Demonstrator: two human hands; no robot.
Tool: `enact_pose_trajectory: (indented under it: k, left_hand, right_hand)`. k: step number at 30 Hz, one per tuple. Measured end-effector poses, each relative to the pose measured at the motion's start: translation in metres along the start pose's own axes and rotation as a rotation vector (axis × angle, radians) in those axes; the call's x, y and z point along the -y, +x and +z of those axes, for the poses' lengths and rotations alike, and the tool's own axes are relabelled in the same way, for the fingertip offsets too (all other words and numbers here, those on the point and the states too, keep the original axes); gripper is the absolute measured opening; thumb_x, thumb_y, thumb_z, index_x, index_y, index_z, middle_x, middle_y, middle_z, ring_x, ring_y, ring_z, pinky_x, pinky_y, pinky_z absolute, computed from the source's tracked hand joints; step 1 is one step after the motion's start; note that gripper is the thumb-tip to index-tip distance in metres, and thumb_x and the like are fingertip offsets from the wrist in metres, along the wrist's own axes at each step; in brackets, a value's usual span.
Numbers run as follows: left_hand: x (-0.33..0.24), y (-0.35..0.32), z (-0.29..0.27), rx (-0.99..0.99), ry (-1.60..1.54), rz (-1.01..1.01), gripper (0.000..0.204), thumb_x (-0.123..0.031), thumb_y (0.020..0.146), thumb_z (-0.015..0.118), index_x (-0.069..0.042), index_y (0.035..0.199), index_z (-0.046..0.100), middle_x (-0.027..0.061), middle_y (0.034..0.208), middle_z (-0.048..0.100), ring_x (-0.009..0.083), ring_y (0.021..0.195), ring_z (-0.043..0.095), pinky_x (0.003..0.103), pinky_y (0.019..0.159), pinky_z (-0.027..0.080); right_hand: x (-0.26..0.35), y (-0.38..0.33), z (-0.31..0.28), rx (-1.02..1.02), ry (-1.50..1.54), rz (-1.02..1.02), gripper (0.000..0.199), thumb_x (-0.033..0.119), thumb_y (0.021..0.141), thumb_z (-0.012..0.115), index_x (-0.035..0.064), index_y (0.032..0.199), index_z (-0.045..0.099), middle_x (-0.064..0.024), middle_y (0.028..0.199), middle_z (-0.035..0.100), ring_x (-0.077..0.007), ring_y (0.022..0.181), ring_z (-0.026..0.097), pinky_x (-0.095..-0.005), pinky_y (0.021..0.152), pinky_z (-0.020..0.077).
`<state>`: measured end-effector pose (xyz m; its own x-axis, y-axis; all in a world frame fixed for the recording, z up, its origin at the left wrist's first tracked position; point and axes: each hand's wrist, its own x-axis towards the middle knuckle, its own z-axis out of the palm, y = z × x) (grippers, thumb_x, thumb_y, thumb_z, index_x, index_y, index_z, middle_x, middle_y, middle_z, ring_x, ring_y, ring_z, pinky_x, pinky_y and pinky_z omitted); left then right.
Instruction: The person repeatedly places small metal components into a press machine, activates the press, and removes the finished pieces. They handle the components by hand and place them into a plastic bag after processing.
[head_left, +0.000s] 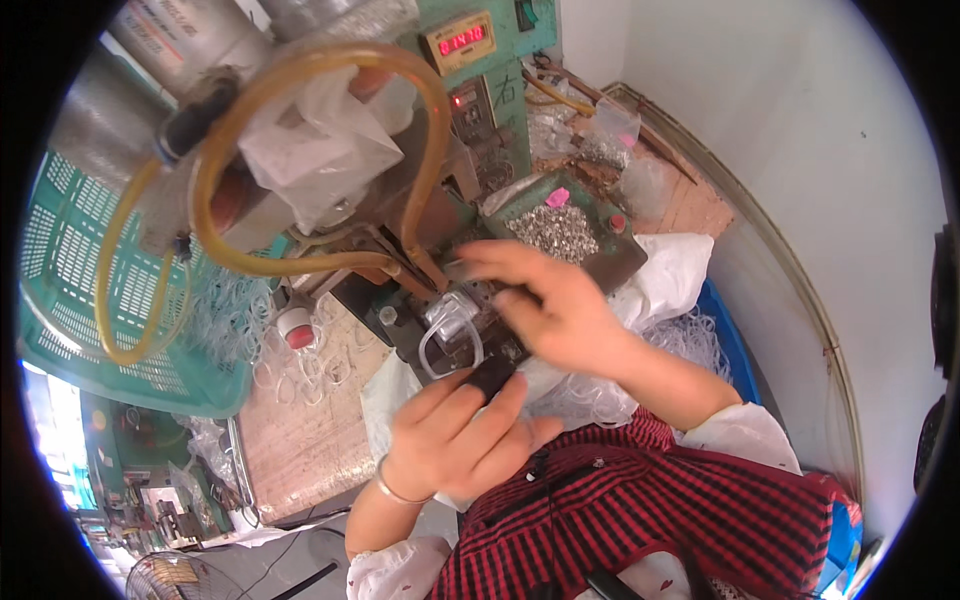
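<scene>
One clear tubing loop (475,336) sits at the press (510,100), mid-frame, apparently part-worked, left hand (450,440) curled by its lower end (grip hidden), right hand (570,310) blurred, hold unclear; more loops (222,312), left, finished or waiting indeterminable, metal bits (555,232), upper right, seemingly unused.

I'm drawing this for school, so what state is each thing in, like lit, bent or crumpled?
Display: lit red.
Yellow hose: bent in an arch.
White plastic bag: crumpled.
Small metal pieces: heaped.
Clear loop: curved.
Fan: can't tell if spinning.
Left hand: fingers curled.
Right hand: blurred, fingers bent.
</scene>
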<state>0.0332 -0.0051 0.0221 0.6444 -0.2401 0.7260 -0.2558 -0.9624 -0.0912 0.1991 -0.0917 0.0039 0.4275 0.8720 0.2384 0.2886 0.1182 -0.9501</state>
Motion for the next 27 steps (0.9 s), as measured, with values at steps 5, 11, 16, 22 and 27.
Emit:
enact_pose_trajectory:
  k: [5,11,16,22,27]
  left_hand:
    - [0.002,-0.004,0.020,-0.005,0.021,0.006,0.040,-0.036,0.077,0.083,-0.013,0.069,0.052,0.0020,0.095,0.074,0.0142,0.062,0.058,0.030,0.062,0.056]
    - [-0.003,-0.005,0.022,-0.001,0.052,-0.016,0.042,-0.037,0.077,0.084,-0.013,0.068,0.051,-0.0002,0.093,0.073,0.0132,0.060,0.057,0.028,0.061,0.056]
    - [-0.002,-0.005,0.028,-0.037,0.047,-0.048,0.043,-0.036,0.075,0.085,-0.013,0.065,0.050,-0.0006,0.094,0.073,0.0136,0.059,0.058,0.028,0.061,0.056]
    - [-0.009,-0.019,0.024,-0.061,0.013,-0.122,0.036,-0.034,0.075,0.086,-0.013,0.070,0.057,0.0024,0.102,0.075,0.0159,0.074,0.066,0.030,0.069,0.058]
    - [-0.026,-0.047,0.010,-0.082,-0.087,-0.321,0.033,-0.032,0.076,0.084,-0.010,0.090,0.064,0.0069,0.112,0.072,0.0202,0.083,0.066,0.038,0.085,0.057]
  right_hand:
    - [-0.095,-0.029,-0.049,-0.210,-0.466,0.046,0.035,-0.006,0.081,0.049,0.0036,0.107,0.069,-0.0191,0.105,0.071,-0.0361,0.098,0.069,-0.0421,0.086,0.0544]
    - [-0.109,-0.013,-0.085,-0.572,-0.396,-0.102,0.027,-0.006,0.078,0.054,0.0026,0.099,0.069,-0.0162,0.100,0.069,-0.0357,0.096,0.066,-0.0408,0.087,0.0521]
    - [-0.101,-0.029,-0.078,-0.315,-0.674,-0.018,0.020,-0.002,0.075,0.067,0.0048,0.093,0.071,-0.0113,0.091,0.064,-0.0328,0.093,0.063,-0.0409,0.082,0.0512]
    - [-0.120,-0.013,-0.059,-0.266,-0.994,-0.136,0.009,0.006,0.077,0.071,0.0054,0.085,0.069,-0.0113,0.090,0.063,-0.0340,0.091,0.061,-0.0444,0.079,0.0503]
    - [-0.129,0.017,-0.044,-0.402,-0.900,-0.175,0.009,0.006,0.082,0.066,0.0046,0.091,0.066,-0.0137,0.090,0.065,-0.0360,0.089,0.063,-0.0457,0.077,0.0497]
